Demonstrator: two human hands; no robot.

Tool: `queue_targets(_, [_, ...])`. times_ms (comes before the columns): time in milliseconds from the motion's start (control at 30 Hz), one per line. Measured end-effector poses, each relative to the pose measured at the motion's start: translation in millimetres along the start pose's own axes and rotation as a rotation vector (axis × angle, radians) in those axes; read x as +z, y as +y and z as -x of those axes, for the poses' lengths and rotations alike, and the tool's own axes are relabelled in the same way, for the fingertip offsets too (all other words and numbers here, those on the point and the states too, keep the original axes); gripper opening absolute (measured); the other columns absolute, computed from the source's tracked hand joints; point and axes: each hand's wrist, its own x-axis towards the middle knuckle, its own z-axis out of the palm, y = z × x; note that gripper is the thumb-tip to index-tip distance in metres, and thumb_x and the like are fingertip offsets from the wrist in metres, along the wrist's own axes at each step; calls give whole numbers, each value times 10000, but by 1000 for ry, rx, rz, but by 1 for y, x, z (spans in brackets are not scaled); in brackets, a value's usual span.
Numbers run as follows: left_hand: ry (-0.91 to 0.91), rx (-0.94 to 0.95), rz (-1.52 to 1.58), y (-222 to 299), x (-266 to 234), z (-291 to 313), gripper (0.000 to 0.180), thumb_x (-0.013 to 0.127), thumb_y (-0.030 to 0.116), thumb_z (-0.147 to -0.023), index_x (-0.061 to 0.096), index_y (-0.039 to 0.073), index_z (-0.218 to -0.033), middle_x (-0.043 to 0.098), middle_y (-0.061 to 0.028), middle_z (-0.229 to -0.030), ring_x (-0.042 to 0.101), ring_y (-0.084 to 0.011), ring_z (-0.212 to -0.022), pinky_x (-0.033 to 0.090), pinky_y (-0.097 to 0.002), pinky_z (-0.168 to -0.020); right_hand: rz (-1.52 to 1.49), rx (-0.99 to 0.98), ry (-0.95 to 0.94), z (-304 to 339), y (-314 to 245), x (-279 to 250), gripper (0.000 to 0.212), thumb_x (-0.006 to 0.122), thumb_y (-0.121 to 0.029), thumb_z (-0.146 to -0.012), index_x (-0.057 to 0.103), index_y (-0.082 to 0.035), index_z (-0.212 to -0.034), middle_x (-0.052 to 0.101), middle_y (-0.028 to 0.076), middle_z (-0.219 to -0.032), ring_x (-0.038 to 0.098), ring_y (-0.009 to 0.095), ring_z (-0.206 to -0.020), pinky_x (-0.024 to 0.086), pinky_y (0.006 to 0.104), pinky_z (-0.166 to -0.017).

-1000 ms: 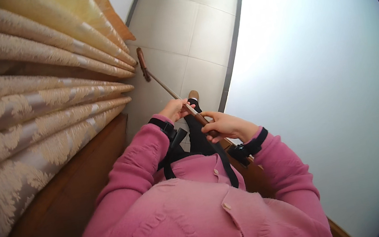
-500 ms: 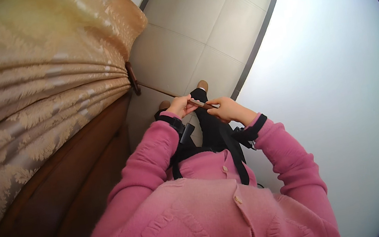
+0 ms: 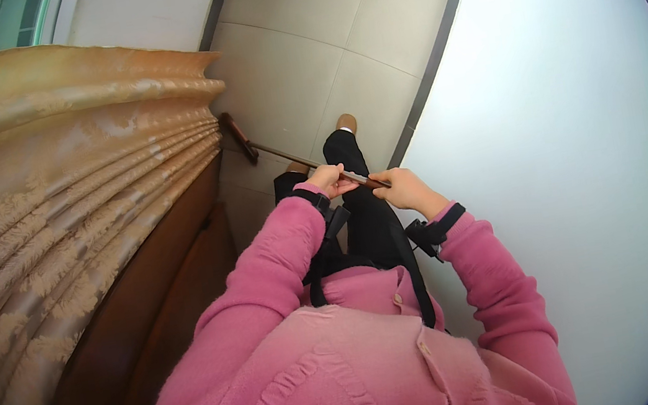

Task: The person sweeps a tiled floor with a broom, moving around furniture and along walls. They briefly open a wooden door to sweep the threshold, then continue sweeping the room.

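A long thin pole (image 3: pixel 284 154) slants from near the curtain's edge up to my hands. At its far end is a dark reddish-brown bar-shaped head (image 3: pixel 238 138), close to the floor; whether it is a broom or a mop I cannot tell. My left hand (image 3: pixel 330 180) is closed around the pole near its upper part. My right hand (image 3: pixel 407 192) grips the brown end of the handle (image 3: pixel 373 182), just right of the left hand. Fingers of both hands partly hide the handle.
A gold patterned curtain (image 3: pixel 78 148) hangs in folds at the left above dark brown wooden furniture (image 3: pixel 139 317). Pale floor tiles (image 3: pixel 302 62) stretch ahead. A white wall (image 3: pixel 566 122) with a dark skirting strip (image 3: pixel 437 57) runs along the right. Part of a window (image 3: pixel 24 21) shows at the far left.
The view has shifted, bringing the window into sight. Both hands have moved slightly right and lower in the picture. The pole now shows as a longer line between its head and my hands.
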Motion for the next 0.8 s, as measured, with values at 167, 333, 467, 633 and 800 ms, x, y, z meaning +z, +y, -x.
queue_targets(167, [47, 58, -40, -2, -15, 10, 295, 333, 211, -981, 446, -55, -1041, 566, -197, -1023, 594, -322, -949, 503, -440, -868, -94, 290, -163, -9, -23, 3, 374, 655, -222, -732, 633, -99, -1085, 641, 175, -955, 607, 340, -889, 474, 369, -795])
queue_targets(333, [10, 61, -45, 5, -6, 14, 352, 264, 215, -984, 393, -86, -1112, 508, -233, -1134, 562, -340, -1010, 492, -448, -883, -35, 399, -181, -27, -51, -5, 334, 635, -240, -730, 658, -130, -1045, 649, 158, -926, 610, 326, -881, 478, 375, -789])
queue_targets(467, [-287, 54, 119, 4, 35, 17, 338, 322, 132, -951, 358, -113, -1181, 468, -253, -1191, 511, -355, -1095, 455, -435, -944, 267, 320, -54, -9, -62, -43, 263, 610, -212, -721, 687, -168, -968, 651, 139, -863, 614, 308, -831, 491, 384, -716])
queue_targets(633, [-470, 142, 79, -7, 107, 41, 327, 276, 124, -942, 393, -141, -1094, 512, -273, -1115, 548, -353, -1029, 470, -418, -931, 435, 246, 236, 43, -84, -93, 210, 594, -152, -735, 695, -136, -918, 648, 125, -771, 615, 309, -721, 489, 378, -632])
queue_targets(800, [-531, 212, 40, -12, 117, 75, 415, 222, 250, -991, 392, -120, -1067, 517, -264, -1065, 566, -356, -981, 487, -439, -904, 482, 239, 357, 75, -121, -88, 230, 582, -119, -752, 680, -119, -960, 635, 143, -732, 606, 324, -669, 482, 378, -593])
